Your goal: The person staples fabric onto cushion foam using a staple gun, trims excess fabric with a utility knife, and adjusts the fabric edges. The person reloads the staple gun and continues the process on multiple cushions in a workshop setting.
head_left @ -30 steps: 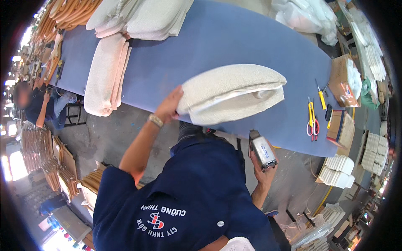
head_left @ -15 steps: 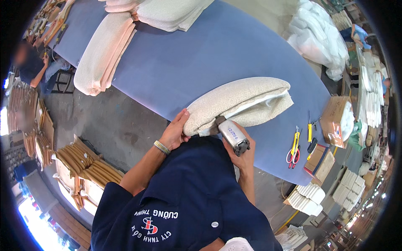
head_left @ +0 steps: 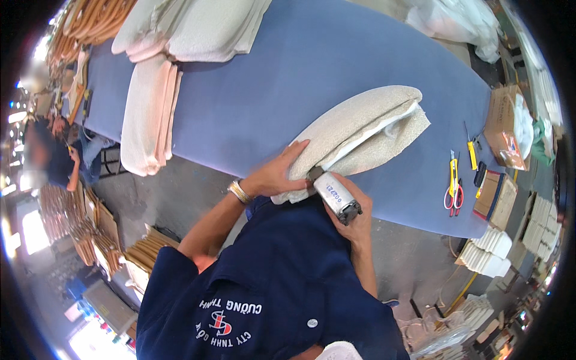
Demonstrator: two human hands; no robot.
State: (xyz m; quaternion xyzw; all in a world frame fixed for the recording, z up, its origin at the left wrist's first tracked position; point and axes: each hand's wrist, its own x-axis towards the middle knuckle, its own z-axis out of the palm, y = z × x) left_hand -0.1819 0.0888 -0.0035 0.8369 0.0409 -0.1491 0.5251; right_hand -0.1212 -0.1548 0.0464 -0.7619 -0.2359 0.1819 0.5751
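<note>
A curved cushion cover [head_left: 354,120] of cream textured fabric, white padding showing in its long open slit, lies across the near edge of the blue table. My left hand [head_left: 282,173] grips its near left end, thumb close to the tool's nose and fingers over the fabric. In my right hand [head_left: 356,211] is a silver staple gun [head_left: 335,193] with a dark nose and end cap. That nose touches the fabric at the near end of the slit. The fingers beneath the tool's body are partly hidden.
Cream upholstered pieces [head_left: 210,30] are stacked at the far left of the blue table [head_left: 270,90]. Scissors [head_left: 453,195], a yellow cutter [head_left: 471,155] and a cardboard box [head_left: 504,123] lie at the right. Another person [head_left: 60,150] works at far left.
My left hand has shifted from the cushion cover's outer end toward the staple gun's nose. The staple gun stays at the slit's near end. The whole view has turned somewhat.
</note>
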